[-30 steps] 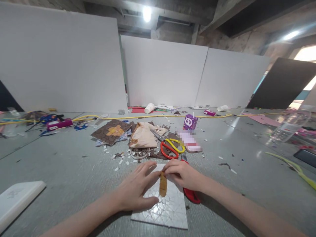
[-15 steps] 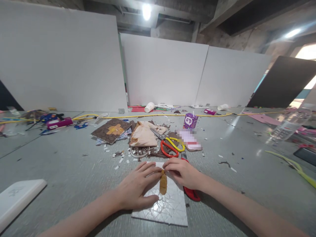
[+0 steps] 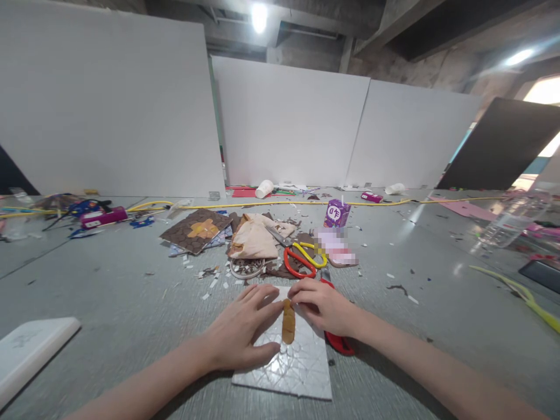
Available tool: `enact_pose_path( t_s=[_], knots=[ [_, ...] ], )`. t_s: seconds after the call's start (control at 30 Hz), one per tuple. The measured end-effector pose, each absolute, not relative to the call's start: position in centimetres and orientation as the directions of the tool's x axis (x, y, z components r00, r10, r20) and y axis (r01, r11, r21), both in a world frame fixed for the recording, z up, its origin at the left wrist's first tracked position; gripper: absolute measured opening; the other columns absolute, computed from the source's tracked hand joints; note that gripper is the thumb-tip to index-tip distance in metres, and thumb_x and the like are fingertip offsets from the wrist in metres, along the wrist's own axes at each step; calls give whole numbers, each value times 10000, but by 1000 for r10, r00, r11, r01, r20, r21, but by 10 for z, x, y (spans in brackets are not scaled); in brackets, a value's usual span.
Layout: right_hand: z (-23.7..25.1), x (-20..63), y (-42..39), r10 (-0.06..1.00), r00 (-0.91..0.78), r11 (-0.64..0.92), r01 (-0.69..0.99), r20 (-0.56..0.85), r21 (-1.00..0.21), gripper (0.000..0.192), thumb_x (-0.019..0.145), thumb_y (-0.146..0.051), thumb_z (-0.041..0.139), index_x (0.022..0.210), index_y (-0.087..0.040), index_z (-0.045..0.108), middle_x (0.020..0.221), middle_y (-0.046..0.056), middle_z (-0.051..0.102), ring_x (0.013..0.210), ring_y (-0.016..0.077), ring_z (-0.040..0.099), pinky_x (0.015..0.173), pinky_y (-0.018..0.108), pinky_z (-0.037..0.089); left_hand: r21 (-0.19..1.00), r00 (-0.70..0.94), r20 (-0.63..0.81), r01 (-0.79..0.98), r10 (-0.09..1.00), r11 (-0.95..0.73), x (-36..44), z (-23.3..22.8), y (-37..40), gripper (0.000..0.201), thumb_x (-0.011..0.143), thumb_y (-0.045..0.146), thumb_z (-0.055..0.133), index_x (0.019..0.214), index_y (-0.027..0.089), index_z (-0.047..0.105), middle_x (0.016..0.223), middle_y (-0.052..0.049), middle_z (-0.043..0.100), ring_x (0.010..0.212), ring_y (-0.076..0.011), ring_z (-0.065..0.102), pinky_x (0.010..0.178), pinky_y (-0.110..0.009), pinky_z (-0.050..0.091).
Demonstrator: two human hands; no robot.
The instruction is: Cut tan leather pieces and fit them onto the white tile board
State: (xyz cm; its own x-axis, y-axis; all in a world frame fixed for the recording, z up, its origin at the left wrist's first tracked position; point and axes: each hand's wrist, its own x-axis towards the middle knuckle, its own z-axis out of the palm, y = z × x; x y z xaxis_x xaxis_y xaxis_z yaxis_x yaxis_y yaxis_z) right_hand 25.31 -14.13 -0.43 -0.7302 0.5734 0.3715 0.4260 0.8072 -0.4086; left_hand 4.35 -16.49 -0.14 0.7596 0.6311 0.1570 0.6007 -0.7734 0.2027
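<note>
A white board [image 3: 301, 376] with a glossy, crackle-like surface lies in front of me. On it sits an upright ochre-brown strip [image 3: 288, 326] with rounded ends. My left hand [image 3: 247, 326] rests on the board's left side, thumb and fingers spread, its index fingertip beside the strip's upper end. From the other side my right hand [image 3: 321, 303] bends its fingers together at the strip's top right; whatever its fingertips hold, if anything, is hidden. Red-handled scissors [image 3: 340, 344] lie partly under the right hand and wrist.
Beyond the board lie scissors with red and yellow handles [image 3: 301, 262], a cream cloth [image 3: 256, 236], a brown patterned panel [image 3: 192, 230], a phone [image 3: 336, 248] and a purple drink carton [image 3: 336, 213]. Small scraps are scattered around. A white slab [image 3: 39, 356] lies at left, a plastic bottle [image 3: 511, 221] at right.
My left index finger has drawn slightly back from the strip's upper end, showing more of it. The right hand stays almost in place, and the view has shifted a little.
</note>
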Motion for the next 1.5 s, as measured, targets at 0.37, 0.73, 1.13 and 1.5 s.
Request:
enact_pose_path(
  t_s=[0.37,0.73,1.13,1.5],
  knots=[
    [-5,253,-144,567,-715,816,416,410,-401,177,762,-95,423,828,-154,577,918,69,580,872,133,509,777,282,428,223,773,167,575,612,-787,45,3,-166,506,715,367,478,1184,212,366,1159,-96,388,1040,-264,381,893,-419,297],
    [-6,253,-143,522,-767,844,398,374,-360,223,757,-76,423,852,-172,600,919,50,599,869,131,506,789,292,417,256,733,219,593,643,-763,44,-2,-166,462,702,343,488,1128,197,384,1167,-91,389,1062,-252,367,902,-398,308],
    [-6,255,-143,553,-741,821,406,382,-402,231,736,-56,421,869,-157,581,946,61,567,905,132,488,803,275,410,274,703,209,625,680,-731,42,-6,-168,492,701,314,498,1146,159,357,1208,-109,365,1098,-238,344,921,-371,312],
    [-12,257,-142,634,-626,762,407,453,-504,264,689,-11,405,860,-169,528,926,58,533,862,121,502,746,246,418,186,777,80,603,624,-776,41,-5,-162,551,775,404,402,1278,277,217,1348,-51,247,1227,-268,179,974,-500,157]
  ],
)
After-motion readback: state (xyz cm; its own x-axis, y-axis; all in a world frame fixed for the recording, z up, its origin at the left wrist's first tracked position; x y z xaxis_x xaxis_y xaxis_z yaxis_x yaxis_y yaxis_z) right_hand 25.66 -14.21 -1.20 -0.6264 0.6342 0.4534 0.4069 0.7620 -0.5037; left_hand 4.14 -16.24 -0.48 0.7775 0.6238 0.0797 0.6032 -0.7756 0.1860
